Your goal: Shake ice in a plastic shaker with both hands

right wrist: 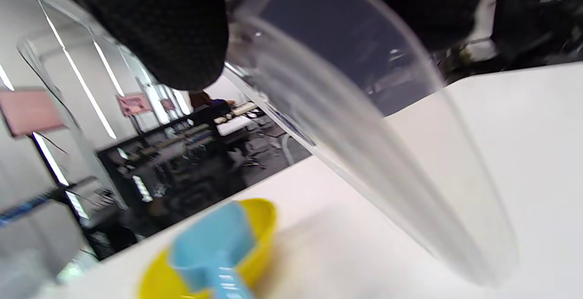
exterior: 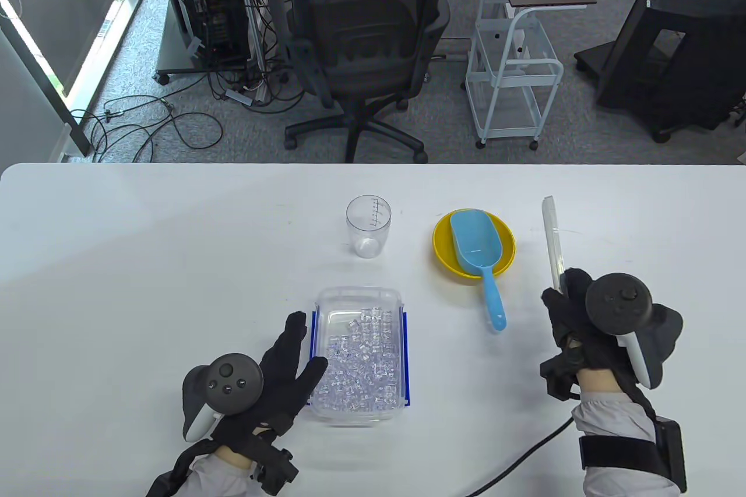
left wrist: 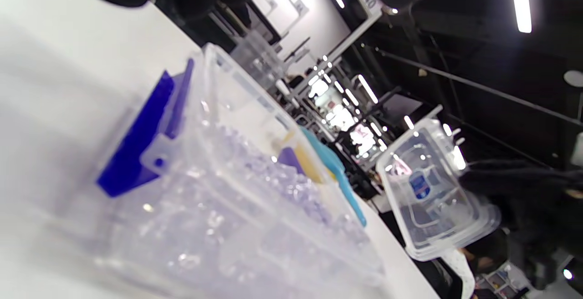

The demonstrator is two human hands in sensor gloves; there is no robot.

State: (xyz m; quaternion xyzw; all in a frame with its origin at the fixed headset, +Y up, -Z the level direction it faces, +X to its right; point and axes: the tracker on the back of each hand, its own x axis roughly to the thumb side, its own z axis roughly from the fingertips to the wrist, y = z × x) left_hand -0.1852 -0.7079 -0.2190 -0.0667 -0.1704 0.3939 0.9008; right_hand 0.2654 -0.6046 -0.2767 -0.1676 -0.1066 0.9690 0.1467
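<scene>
The white counter (exterior: 145, 240) has lots of bare room on its left side and along the far edge. There is one clear shaker cup (exterior: 368, 226) standing upright near the middle. There is one yellow bowl (exterior: 506, 240) with one blue scoop (exterior: 478, 255) lying in it, just right of the cup. One clear box (exterior: 358, 354) full of ice cubes (exterior: 364, 363) sits near the front edge. The left hand (exterior: 285, 366) lies flat with fingers spread, touching the box's left side. The right hand (exterior: 574, 310) grips one clear lid (exterior: 552, 243), held up on its edge above the counter.
</scene>
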